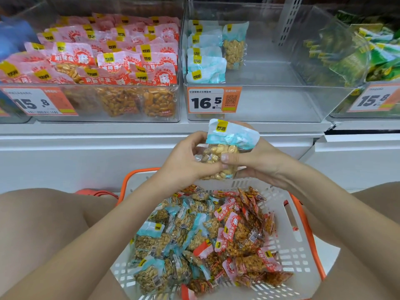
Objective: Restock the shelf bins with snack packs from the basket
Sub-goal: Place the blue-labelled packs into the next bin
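Below, the basket [296,241] is sitting between the person's knees, keeping packs within reach. Above it, the left hand [184,163] and right hand [257,163] are both pinching one blue peanut pack [225,148], probably aligning it upright for the half-empty middle bin [281,105] behind.

Snack pack [227,148] held in both hands is glossy clear plastic film with a printed blue top, shelf bins [270,100] are smooth transparent hard plastic, price tags [213,100] look like matt paper, basket [298,245] is matt white perforated plastic with orange rim.
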